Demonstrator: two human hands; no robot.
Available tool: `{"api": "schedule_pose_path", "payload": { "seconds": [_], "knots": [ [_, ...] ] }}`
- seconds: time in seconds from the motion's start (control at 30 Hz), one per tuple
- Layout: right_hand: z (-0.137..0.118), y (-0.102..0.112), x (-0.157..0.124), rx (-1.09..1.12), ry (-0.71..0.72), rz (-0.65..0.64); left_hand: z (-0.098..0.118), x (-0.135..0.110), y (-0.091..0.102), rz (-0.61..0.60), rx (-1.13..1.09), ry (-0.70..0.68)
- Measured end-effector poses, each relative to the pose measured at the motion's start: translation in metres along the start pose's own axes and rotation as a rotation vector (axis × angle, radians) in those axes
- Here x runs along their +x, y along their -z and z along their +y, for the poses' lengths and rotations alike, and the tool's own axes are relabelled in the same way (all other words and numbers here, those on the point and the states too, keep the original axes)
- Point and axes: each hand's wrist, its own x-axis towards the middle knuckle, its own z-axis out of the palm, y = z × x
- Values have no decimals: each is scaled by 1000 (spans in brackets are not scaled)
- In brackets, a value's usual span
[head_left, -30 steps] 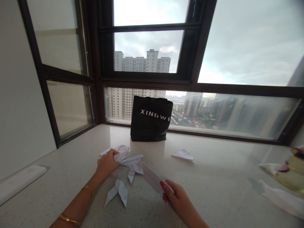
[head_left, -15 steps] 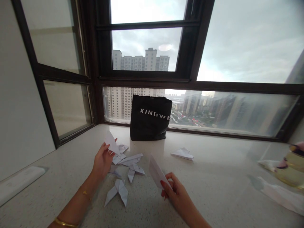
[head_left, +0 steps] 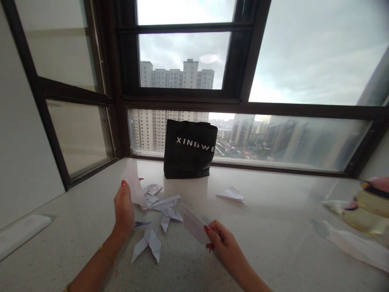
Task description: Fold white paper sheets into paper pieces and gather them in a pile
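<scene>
My left hand point(head_left: 124, 209) grips a white piece of paper point(head_left: 134, 184), held upright with the thumb on its near side. A second, folded-looking piece of paper point(head_left: 194, 223) is pinched between the thumb and fingers of my right hand point(head_left: 220, 237). Between the hands lie several folded paper shapes with pointed wings, among them a folded paper figure point(head_left: 148, 243) nearest me and another paper figure point(head_left: 169, 215) farther back. Part of the group is hidden behind my left hand and its paper.
A black bag point(head_left: 191, 150) with white lettering stands against the window. A folded white paper point(head_left: 231, 194) lies right of it. On the right are a yellowish jar point(head_left: 366, 211) and a crumpled white wrapper point(head_left: 358, 243); a long white object point(head_left: 24, 235) lies far left.
My left hand has turned and shifted left, and its paper now shows more of its face. The paper in my right hand has tipped lower to the left. The view has shifted slightly.
</scene>
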Motion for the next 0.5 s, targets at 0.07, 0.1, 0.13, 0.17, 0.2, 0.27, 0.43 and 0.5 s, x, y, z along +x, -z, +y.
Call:
{"api": "schedule_pose_path", "payload": {
  "seconds": [0.07,0.1,0.13,0.17,0.2,0.27,0.43,0.5],
  "knots": [
    [-1,0,0,-11,5,8,4,-4,0,66,132,-78],
    [-2,1,0,-32,18,19,4,-6,-1,54,186,-86],
    [-3,2,1,-65,44,44,1,-10,-3,8,213,-63],
    [-4,4,1,-108,79,83,-3,-14,-5,-54,219,-20],
    [-5,6,1,-152,117,134,-9,-18,-7,-122,211,33],
    [-8,9,0,-199,171,226,-23,-29,-13,-244,173,145],
    [-16,7,-6,-86,102,249,-54,-58,-24,-631,125,351],
    [-17,3,-9,-80,78,200,-60,-66,-25,-782,89,459]
  ]
}}
